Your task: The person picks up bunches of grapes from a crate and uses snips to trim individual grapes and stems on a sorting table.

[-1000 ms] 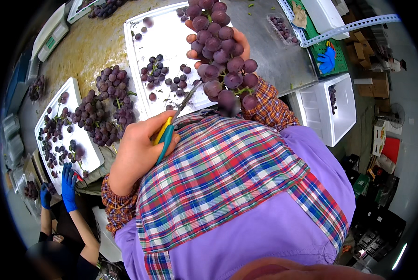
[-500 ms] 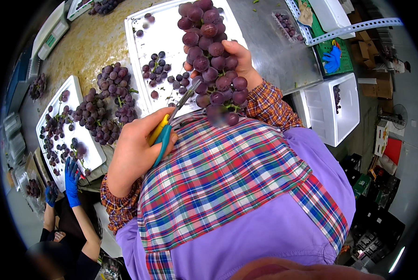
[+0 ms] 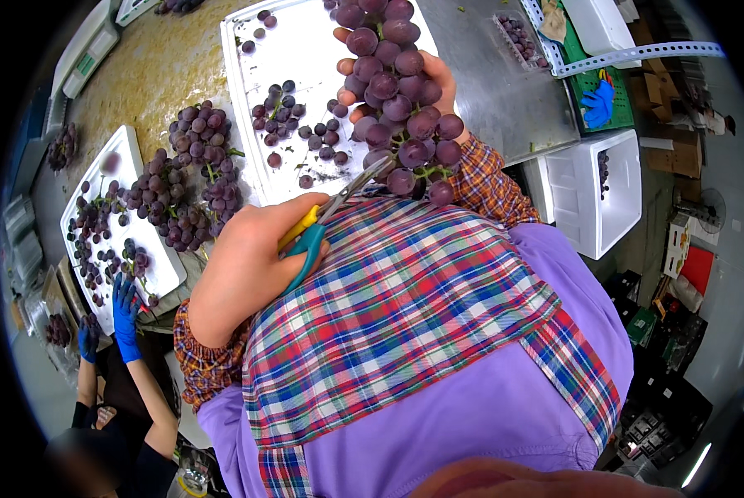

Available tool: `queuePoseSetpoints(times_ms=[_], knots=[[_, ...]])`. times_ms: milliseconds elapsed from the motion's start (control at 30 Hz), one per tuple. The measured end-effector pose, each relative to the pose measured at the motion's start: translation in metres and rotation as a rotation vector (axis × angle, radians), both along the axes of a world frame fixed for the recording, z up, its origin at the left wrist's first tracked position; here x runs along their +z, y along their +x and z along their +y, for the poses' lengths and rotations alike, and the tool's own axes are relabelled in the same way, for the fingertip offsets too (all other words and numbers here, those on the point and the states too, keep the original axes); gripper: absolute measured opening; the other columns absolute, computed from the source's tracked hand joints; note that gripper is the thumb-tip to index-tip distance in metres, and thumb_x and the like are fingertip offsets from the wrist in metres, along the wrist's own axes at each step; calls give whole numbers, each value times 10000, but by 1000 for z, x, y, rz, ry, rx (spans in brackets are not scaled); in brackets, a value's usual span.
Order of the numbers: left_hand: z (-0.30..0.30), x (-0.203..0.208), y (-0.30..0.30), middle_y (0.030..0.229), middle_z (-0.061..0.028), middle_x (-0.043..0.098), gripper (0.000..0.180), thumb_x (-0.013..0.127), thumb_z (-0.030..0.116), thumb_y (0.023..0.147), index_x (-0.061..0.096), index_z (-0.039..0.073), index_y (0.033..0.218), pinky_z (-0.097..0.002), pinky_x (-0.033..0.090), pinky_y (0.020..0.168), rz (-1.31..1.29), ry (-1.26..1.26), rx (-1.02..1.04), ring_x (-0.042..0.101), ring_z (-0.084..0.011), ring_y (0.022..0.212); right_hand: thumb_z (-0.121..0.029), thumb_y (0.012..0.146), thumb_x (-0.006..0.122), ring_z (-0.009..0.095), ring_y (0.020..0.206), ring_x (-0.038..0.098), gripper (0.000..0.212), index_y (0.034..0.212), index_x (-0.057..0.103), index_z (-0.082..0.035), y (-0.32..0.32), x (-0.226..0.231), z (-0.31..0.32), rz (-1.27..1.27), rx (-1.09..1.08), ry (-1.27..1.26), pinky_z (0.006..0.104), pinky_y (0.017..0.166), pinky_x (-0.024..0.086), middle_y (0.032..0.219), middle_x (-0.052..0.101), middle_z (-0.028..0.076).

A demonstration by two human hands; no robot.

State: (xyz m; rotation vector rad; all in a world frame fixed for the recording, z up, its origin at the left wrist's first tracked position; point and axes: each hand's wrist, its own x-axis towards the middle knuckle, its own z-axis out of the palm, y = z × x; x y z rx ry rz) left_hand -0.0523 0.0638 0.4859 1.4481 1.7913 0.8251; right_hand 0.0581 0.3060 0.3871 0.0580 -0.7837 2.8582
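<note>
My left hand [image 3: 260,249] is closed around a pair of small scissors [image 3: 305,247] with yellow and teal handles. Their metal blades point up and right, with the tips at the lower left edge of a large bunch of dark purple grapes [image 3: 397,108]. Whether the tips touch a stem or grape, I cannot tell. My right hand [image 3: 440,81] grips that bunch from behind, its fingertips showing along the left side. The bunch hangs in front of my checked apron, its upper end cut off by the picture's edge. Green stems show among its lower grapes.
Under the bunch lies a white tray [image 3: 260,178] with loose grapes and small clusters. Whole bunches [image 3: 197,178] rest to the left, beside another white tray [image 3: 168,266]. A co-worker's blue-gloved hands [image 3: 125,319] are there. A white bin [image 3: 617,216] stands at right.
The bunch has moved right and slightly up in my right hand. My left hand has shifted right with the scissors, their tips now lower on the bunch.
</note>
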Motion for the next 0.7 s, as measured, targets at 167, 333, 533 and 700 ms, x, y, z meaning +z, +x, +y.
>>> queuePoseSetpoints(times_ms=[167,333,533,700], knots=[[11,26,5,783,-201,622,349,702,155,780,619,34,1096,-396,480,601,65,-44,-23,615,-360,674,-552,879,450,337,1064,599,733,1380,374,-22,1,-10,7,45,97,0,419,895,530,1229,541,224],[7,7,1,780,-200,622,341,700,158,782,622,36,1091,-398,481,602,51,-41,-27,617,-362,677,-550,878,456,341,1101,581,746,1393,357,-19,0,-3,6,196,173,-144,424,914,520,1259,527,211],[7,0,2,777,-198,621,361,704,145,774,616,51,1110,-403,479,608,4,-11,-42,615,-367,683,-559,857,510,311,1097,542,812,1433,259,-45,-5,-12,9,288,164,-108,411,895,516,1304,494,159],[7,1,3,781,-194,618,399,711,124,758,603,66,1137,-411,474,626,36,22,-75,611,-369,705,-570,832,575,278,1076,508,922,1478,140,-78,-13,-24,12,420,226,-116,395,871,512,1330,469,116]])
